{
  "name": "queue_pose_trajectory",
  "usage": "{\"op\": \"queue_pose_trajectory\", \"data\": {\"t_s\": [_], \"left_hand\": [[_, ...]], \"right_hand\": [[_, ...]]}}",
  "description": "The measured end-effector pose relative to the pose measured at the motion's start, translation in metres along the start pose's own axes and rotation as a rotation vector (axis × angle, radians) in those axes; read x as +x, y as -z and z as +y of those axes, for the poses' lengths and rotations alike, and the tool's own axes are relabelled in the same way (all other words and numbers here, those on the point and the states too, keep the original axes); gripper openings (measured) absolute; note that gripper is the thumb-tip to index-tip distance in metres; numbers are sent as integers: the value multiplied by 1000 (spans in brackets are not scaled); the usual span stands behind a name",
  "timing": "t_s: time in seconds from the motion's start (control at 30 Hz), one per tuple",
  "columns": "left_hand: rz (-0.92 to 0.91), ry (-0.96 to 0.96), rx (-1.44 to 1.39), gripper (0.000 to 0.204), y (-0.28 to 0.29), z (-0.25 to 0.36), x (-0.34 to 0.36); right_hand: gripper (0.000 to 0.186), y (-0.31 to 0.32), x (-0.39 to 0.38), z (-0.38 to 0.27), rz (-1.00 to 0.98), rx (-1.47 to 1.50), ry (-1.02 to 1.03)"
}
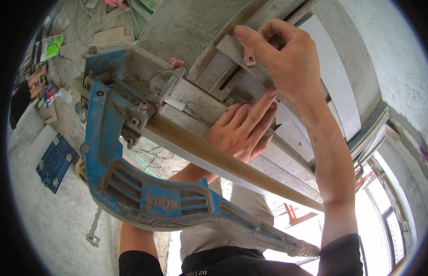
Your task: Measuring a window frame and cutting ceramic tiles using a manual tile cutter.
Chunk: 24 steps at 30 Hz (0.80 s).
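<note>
My left hand point(244, 131) lies with its fingers stretched out on the dusty metal bed point(207, 108) of what looks like a manual tile cutter. Its forearm passes beneath the blue cutter handle point(163, 198). Farther off and to the right, my right hand point(290, 60) is raised over a slotted metal guide point(227, 78), with fingers curled and thumb extended. A small red lever point(249, 59) shows just below that thumb. Whatever the curled fingers hold, if anything, is hidden. Between my body and the left hand runs a long brownish rail point(227, 163).
A white panel point(333, 69) lies right of the guide. The handle's grip end point(306, 249) reaches close to my right sleeve. On the floor at left lies a dark blue slatted panel point(56, 161). Green-and-white packaging point(51, 47) and scattered scraps lie beyond it.
</note>
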<state>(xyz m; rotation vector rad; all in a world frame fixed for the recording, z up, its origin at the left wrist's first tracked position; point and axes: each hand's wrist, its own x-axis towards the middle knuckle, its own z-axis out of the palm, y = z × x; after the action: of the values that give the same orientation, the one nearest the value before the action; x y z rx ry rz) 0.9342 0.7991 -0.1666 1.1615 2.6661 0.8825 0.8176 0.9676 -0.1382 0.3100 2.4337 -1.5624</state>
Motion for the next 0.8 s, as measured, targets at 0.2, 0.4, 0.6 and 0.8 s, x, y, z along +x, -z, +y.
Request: {"op": "queue_pose_trajectory", "data": {"t_s": [0.2, 0.4, 0.6, 0.8], "left_hand": [[-25, 28, 27, 57, 8, 2, -2], [64, -29, -20, 54, -1, 10, 1], [42, -3, 262, 59, -3, 32, -9], [-50, -100, 202, 65, -36, 109, 13]], "right_hand": [[48, -4, -4, -13, 6, -94, -21], [37, 65, -50, 28, 108, 17, 86], [24, 185, -186, 62, 376, -190, -20], [22, 289, -342, 144, 620, -245, -104]]}}
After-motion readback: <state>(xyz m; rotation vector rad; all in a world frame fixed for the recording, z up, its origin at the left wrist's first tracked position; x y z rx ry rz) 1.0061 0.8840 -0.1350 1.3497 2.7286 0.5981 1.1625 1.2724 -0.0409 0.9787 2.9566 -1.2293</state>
